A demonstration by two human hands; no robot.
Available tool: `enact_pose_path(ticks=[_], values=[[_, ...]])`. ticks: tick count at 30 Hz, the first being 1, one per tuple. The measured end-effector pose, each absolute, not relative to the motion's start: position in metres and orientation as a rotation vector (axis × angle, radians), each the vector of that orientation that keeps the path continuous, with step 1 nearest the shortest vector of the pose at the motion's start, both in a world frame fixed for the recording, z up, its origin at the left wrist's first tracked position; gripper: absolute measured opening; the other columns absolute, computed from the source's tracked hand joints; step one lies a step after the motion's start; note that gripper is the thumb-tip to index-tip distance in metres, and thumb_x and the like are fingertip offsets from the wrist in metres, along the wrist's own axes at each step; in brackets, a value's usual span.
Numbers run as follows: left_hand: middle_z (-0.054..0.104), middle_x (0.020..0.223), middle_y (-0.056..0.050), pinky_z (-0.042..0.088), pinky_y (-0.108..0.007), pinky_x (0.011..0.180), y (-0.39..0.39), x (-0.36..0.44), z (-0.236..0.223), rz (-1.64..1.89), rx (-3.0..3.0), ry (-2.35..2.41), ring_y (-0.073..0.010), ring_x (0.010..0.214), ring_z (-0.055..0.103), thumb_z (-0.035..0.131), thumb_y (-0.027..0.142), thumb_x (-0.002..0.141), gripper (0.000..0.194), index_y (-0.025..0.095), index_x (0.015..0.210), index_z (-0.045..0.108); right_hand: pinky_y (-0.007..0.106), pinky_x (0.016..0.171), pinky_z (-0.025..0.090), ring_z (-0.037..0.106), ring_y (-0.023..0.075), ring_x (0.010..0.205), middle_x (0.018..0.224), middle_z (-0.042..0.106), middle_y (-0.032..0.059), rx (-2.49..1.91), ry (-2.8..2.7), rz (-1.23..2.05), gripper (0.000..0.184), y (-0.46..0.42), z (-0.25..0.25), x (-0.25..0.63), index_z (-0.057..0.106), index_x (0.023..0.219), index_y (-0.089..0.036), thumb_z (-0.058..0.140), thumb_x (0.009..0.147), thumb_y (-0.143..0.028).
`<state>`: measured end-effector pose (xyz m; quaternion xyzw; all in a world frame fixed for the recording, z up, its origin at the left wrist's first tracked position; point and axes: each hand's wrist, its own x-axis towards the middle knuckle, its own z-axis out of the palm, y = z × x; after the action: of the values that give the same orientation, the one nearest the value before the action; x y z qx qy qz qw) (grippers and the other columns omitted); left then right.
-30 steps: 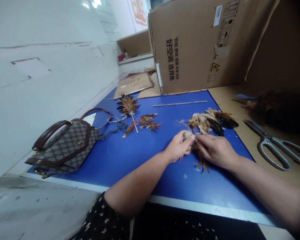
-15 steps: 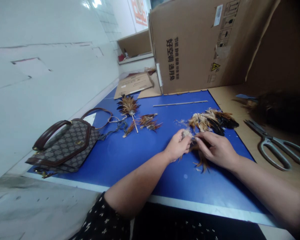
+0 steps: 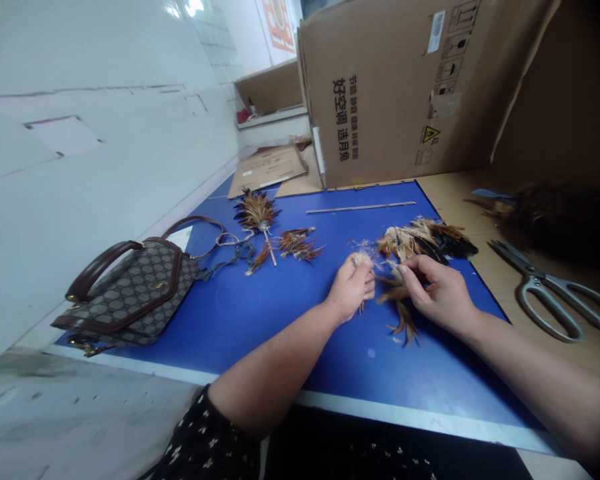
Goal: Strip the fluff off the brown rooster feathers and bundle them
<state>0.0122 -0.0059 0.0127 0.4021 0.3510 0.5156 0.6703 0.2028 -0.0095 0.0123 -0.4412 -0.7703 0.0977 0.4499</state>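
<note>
My left hand (image 3: 351,287) is closed around a small bunch of feathers (image 3: 363,259); its pale fluffy base sticks out above the thumb and brown tips hang below. Just to the right, my right hand (image 3: 435,287) pinches some pale fluff (image 3: 393,265) between thumb and forefinger, apart from the left hand. Loose brown feathers (image 3: 404,320) lie on the blue table below the right hand. Beyond it is a larger pile of tan and black feathers (image 3: 420,240), with scattered wisps of down (image 3: 362,245) to its left.
A feather duster (image 3: 256,213) and a small feather heap (image 3: 300,244) lie left of centre, near a patterned handbag (image 3: 135,287). A thin stick (image 3: 361,207) lies at the back before a large cardboard box (image 3: 380,100). Scissors (image 3: 540,280) rest at right beside a dark feather mass (image 3: 570,220).
My hands have drawn apart: the left moved slightly left with its feather bunch, the right slightly right with pale fluff in its fingertips. Things on the table stay put.
</note>
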Motion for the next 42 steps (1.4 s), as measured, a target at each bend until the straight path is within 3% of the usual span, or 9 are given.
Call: enact_pose_path(ticks=[8,14,26,37,42], values=[[0.033,0.065,0.011,0.023,-0.018,0.047,-0.011,0.016,0.011,1.087,0.959,0.707,-0.0047,0.049,0.027,0.079,0.063,0.087,0.057,0.025,0.092,0.037,0.027,0.05,0.047,0.056,0.0147,0.053,0.068,0.065,0.0007,-1.089,-1.67,0.841,0.032,-0.017,0.016,0.193,0.069,0.096,-0.022,0.063,0.102,-0.052],[0.032,0.065,0.012,0.023,-0.019,0.048,-0.012,0.015,0.008,1.044,1.026,0.618,-0.005,0.049,0.028,0.078,0.058,0.091,0.051,0.025,0.099,0.04,0.025,0.047,0.042,0.051,0.0121,0.05,0.062,0.059,-0.002,-1.064,-1.597,1.054,0.036,-0.02,0.016,0.189,0.069,0.094,-0.02,0.066,0.1,-0.056],[0.036,0.066,0.012,0.023,-0.017,0.048,-0.016,0.014,0.015,0.966,1.023,0.63,-0.0042,0.048,0.031,0.08,0.061,0.087,0.055,0.024,0.099,0.041,0.023,0.042,0.039,0.047,0.0102,0.044,0.057,0.055,-0.0043,-1.01,-1.582,1.218,0.043,-0.02,0.02,0.188,0.063,0.083,-0.021,0.073,0.093,-0.062],[0.035,0.065,0.011,0.021,-0.017,0.047,-0.018,0.013,0.018,0.913,0.986,0.648,-0.0046,0.046,0.029,0.078,0.063,0.088,0.054,0.026,0.099,0.04,0.023,0.043,0.038,0.047,0.0103,0.042,0.052,0.055,-0.0046,-1.021,-1.7,1.242,0.048,-0.019,0.021,0.193,0.057,0.08,-0.022,0.063,0.099,-0.065],[0.037,0.065,0.011,0.024,-0.017,0.047,-0.011,0.012,0.015,1.112,0.935,0.678,-0.005,0.047,0.031,0.076,0.059,0.091,0.051,0.025,0.094,0.037,0.023,0.045,0.039,0.049,0.0108,0.045,0.053,0.055,-0.004,-1.019,-1.737,1.196,0.049,-0.021,0.022,0.192,0.054,0.076,-0.022,0.059,0.102,-0.064]])
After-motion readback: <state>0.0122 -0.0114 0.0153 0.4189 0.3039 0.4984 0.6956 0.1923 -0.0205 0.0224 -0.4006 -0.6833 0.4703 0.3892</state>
